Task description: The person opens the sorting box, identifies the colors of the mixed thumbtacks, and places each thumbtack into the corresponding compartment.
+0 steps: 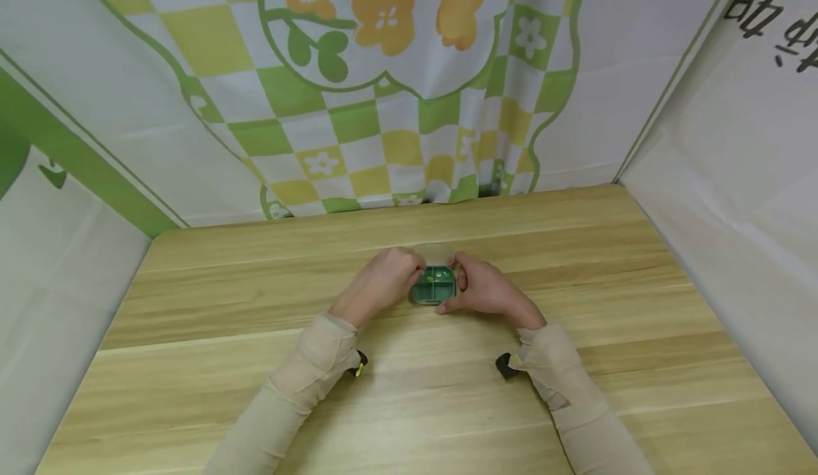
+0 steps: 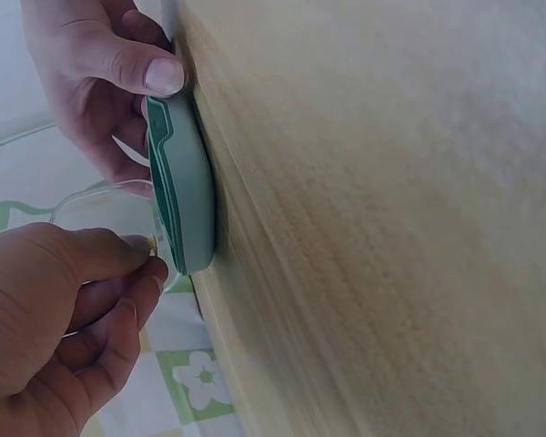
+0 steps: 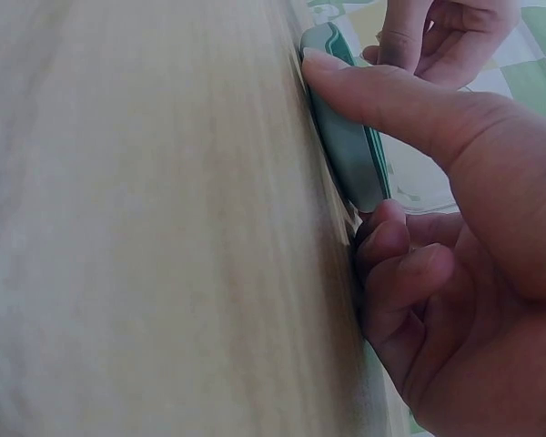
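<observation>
A small green pill box (image 1: pixel 434 293) sits on the table, its clear lid (image 1: pixel 436 253) raised at the back. Several compartments divide it, and small yellowish pieces lie in the back ones. My left hand (image 1: pixel 388 276) is at the box's back left corner. Between its thumb and forefinger in the left wrist view it pinches a tiny yellow piece, apparently a pill (image 2: pixel 152 244), mostly hidden by the fingertips. My right hand (image 1: pixel 488 287) grips the box from the right, thumb at the front side, as the right wrist view shows, with other fingers curled near the back corner.
The wood-grain table (image 1: pixel 255 390) carries the box near its middle, towards the back edge. Behind it hangs a checked, flowered cloth (image 1: pixel 358 120). White panels stand at the left and right. A dark wrist device (image 1: pixel 507 366) juts from beneath the right sleeve.
</observation>
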`<state>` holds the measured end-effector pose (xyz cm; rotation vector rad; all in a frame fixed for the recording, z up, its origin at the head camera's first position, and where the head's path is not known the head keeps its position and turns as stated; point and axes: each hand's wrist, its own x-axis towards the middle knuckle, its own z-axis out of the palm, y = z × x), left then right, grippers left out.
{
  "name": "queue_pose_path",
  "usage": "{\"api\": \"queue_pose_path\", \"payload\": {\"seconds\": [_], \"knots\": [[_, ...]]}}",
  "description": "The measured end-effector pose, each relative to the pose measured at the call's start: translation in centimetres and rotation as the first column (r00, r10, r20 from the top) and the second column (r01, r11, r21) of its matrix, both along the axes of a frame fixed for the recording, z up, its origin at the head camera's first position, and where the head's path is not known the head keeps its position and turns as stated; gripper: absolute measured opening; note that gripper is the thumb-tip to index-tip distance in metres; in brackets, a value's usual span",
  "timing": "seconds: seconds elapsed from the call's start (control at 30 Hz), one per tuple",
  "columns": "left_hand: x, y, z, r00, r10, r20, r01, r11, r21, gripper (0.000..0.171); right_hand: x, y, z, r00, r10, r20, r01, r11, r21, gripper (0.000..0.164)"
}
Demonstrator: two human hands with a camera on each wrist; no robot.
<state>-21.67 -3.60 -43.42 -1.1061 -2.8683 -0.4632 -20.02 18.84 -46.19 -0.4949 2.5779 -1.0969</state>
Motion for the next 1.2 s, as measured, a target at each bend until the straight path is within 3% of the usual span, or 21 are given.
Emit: {"api": "queue_pose_path", "payload": {"seconds": [0.9, 1.2], "knots": [[0.2, -0.6, 0.7, 0.998, -0.059, 0.012, 0.059, 0.998, 0.010, 0.017, 0.1, 0.1, 0.5, 1.000, -0.007, 0.011, 0.007, 1.000, -0.004, 0.073], [1.2, -1.6, 1.4, 0.998, -0.061, 0.026, 0.062, 0.997, -0.040, 0.018, 0.2, 0.0, 0.1, 1.000, 0.002, 0.001, -0.002, 1.000, -0.002, 0.071]]}}
